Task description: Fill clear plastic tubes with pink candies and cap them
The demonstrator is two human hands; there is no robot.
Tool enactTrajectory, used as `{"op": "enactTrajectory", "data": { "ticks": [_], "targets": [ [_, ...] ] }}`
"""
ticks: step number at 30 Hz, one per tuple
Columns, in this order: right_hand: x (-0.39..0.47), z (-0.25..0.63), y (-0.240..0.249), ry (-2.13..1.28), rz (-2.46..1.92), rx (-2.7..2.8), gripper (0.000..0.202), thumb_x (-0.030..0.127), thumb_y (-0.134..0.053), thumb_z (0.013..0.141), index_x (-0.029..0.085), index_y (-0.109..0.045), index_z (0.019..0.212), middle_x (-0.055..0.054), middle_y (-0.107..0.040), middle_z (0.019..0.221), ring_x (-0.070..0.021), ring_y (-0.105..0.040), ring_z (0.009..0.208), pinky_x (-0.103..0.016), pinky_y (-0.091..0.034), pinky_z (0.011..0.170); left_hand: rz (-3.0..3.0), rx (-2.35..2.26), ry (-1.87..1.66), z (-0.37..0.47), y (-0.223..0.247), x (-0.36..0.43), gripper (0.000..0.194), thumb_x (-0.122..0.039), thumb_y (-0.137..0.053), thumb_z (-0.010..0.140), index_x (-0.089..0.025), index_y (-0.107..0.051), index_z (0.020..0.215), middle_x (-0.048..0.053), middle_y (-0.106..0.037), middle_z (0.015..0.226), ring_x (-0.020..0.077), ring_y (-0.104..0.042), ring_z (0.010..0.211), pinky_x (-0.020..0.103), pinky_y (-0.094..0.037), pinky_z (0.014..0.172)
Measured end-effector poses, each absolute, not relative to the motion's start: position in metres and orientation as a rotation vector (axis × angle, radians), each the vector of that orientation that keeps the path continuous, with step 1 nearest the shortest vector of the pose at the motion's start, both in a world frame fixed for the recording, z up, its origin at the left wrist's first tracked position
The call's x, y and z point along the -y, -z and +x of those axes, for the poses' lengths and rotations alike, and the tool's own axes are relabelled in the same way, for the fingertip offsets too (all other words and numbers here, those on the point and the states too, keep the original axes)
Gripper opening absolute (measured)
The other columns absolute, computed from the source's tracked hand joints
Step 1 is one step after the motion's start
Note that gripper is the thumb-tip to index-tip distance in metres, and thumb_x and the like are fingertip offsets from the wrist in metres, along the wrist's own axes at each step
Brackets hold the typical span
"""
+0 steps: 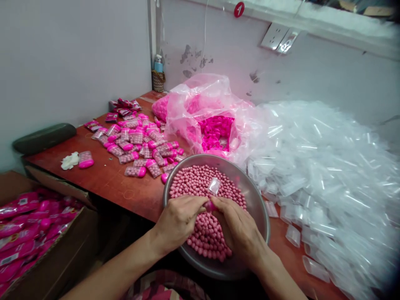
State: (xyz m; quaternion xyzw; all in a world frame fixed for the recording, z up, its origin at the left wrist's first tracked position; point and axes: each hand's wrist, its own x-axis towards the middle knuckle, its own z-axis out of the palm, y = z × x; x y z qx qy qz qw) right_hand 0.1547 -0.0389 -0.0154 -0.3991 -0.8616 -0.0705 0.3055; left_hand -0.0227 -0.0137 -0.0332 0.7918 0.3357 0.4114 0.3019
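Small clear plastic vial [214, 186], seen just below centre of the frame, tilted over the heap of small pink round candy beads [200, 183] in the round grey metal bowl [259, 200]; apparently kept low there so spilled beads would fall back in. Pinched at its lower, pink end between the fingertips of both hands. Left hand [178, 221] curled, fingers drawn narrow onto that end. Right hand [239, 227] likewise closed to a pinch, palm resting on the beads. Bowl set at the near edge of the red-brown wooden table [125, 183]. Capped, filled vials [140, 143] gathered at centre left, presumably kept apart. Open pink plastic bag of bright pink caps [215, 131] behind the bowl. Heap of empty clear vials [328, 166] at right, within reach. Cardboard box of pink packets [28, 233] at lower left.
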Motion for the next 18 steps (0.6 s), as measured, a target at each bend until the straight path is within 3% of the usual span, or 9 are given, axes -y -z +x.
{"op": "enactTrajectory", "data": {
  "ticks": [5,9,15,18],
  "targets": [
    [0.032,0.152,0.016,0.178,-1.039,2.332,0.031,0.008,-0.046,0.086,0.014,-0.047,0.116,-0.013,-0.065,0.097,-0.02,-0.062,0.092,-0.033,-0.054,0.079,2.091,-0.935,-1.083,-0.023,0.034,0.013,0.028,-0.01,-0.042,0.086,-0.015,-0.065,0.103,0.008,-0.069,0.088,0.0183,-0.064,0.083,0.028,-0.049,0.079],
    [0.016,0.145,0.002,0.111,-0.942,2.317,0.034,0.006,-0.046,0.085,0.017,-0.049,0.117,-0.011,-0.066,0.099,-0.0212,-0.062,0.094,-0.035,-0.052,0.081,1.737,-0.963,-1.154,-0.022,0.028,0.01,0.025,-0.019,-0.047,0.086,-0.019,-0.067,0.102,0.005,-0.07,0.089,0.0184,-0.064,0.085,0.028,-0.05,0.08],
    [0.017,0.142,-0.007,-0.86,-1.004,1.649,0.042,0.025,-0.058,0.083,0.026,-0.045,0.123,-0.01,-0.057,0.121,-0.0224,-0.055,0.112,-0.038,-0.05,0.09,0.969,-0.782,-1.162,-0.017,0.024,0.002,0.034,-0.029,-0.057,0.08,-0.016,-0.062,0.112,0.006,-0.067,0.103,0.0209,-0.064,0.086,0.031,-0.056,0.07],
    [0.023,0.151,0.002,-1.195,-0.933,1.274,0.034,0.03,-0.061,0.081,0.025,-0.053,0.113,-0.009,-0.062,0.114,-0.0207,-0.061,0.101,-0.034,-0.052,0.084,0.966,-0.786,-1.218,-0.017,0.027,0.0,0.032,-0.028,-0.059,0.079,-0.017,-0.064,0.109,0.004,-0.069,0.1,0.0194,-0.063,0.087,0.029,-0.055,0.072]
  ]
}}
